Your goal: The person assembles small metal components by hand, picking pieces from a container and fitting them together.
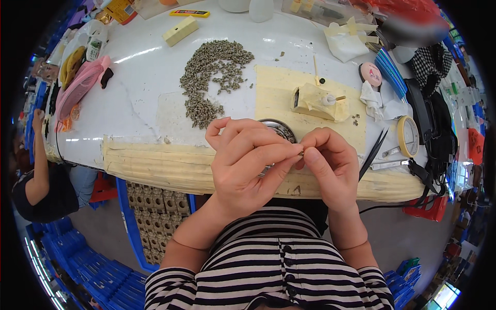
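- Our left hand point(240, 168) pinched a tiny part point(301, 154) between thumb and forefinger near the middle of the frame; our right hand point(335, 170) gripped it from the other side with thumb and fingertip.
- Our fingertips hid most of the part, so we could not tell its exact form.
- For good work here, we judged that we needed a light, even pinch, one hand steadying while the other adjusted, with the worked side left in sight.
- We thought it wise to keep low above the dish point(281, 124), partly hidden behind our left hand, in case the part slipped.
- We bent our other left fingers loosely over the dish and curled the right ones inward; our forearms rose from the lower edge and converged.
- We had the pile point(199, 77) at upper centre and tweezers point(373, 155) at right.
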The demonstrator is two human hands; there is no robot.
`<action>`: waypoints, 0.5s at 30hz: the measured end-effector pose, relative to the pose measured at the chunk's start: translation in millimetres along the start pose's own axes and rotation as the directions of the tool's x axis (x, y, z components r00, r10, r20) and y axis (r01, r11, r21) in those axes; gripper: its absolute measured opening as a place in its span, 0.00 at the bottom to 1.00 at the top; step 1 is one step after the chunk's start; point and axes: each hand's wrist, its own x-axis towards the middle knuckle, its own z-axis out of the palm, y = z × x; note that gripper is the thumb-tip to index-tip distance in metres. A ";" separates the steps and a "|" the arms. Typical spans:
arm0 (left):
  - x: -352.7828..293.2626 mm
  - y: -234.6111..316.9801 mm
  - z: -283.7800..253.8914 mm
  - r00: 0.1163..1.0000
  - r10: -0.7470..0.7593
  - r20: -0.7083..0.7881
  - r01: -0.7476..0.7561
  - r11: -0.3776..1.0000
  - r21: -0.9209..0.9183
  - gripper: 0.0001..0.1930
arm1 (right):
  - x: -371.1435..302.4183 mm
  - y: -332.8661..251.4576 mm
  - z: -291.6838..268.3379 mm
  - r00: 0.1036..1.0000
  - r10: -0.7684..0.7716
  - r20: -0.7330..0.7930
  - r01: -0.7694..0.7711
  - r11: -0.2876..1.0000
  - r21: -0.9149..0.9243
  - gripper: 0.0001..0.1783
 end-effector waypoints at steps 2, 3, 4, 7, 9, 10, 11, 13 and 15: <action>0.0 1.2 -0.3 1.000 0.000 0.000 0.000 1.000 0.025 0.10 | -0.4 0.3 -0.3 0.999 -0.032 -0.009 0.032 0.999 -0.035 0.05; 0.0 2.4 -0.3 1.000 -0.005 0.000 0.005 0.999 0.040 0.10 | -0.9 0.4 -0.3 0.999 -0.052 -0.015 0.051 0.996 -0.069 0.05; 0.0 3.0 -0.1 1.000 -0.010 0.000 0.010 0.998 0.055 0.10 | -1.4 0.5 -0.2 0.997 -0.071 -0.021 0.069 0.992 -0.104 0.05; -0.7 2.4 1.0 1.000 -0.020 -0.011 0.021 0.997 0.074 0.10 | -2.6 0.4 0.0 0.994 -0.103 -0.046 0.095 0.984 -0.150 0.05; -0.9 3.0 1.2 1.000 -0.026 -0.017 0.027 0.997 0.078 0.10 | -2.5 0.5 0.0 0.993 -0.110 -0.039 0.103 0.982 -0.157 0.05; -1.1 3.4 1.5 0.999 -0.029 -0.020 0.030 0.996 0.080 0.10 | -2.4 0.5 -0.1 0.993 -0.113 -0.035 0.106 0.981 -0.161 0.05; -1.6 3.8 2.5 0.999 -0.032 -0.033 0.035 0.995 0.094 0.10 | -2.3 0.6 0.0 0.993 -0.109 -0.036 0.102 0.982 -0.161 0.05; -3.3 4.6 5.5 0.998 -0.038 -0.058 0.045 0.991 0.123 0.09 | -2.1 0.7 0.3 0.994 -0.101 -0.036 0.094 0.982 -0.163 0.05; -4.6 5.2 6.5 0.998 -0.017 -0.058 0.027 0.986 0.164 0.09 | -2.1 0.2 0.7 0.995 -0.086 -0.045 0.079 0.986 -0.148 0.05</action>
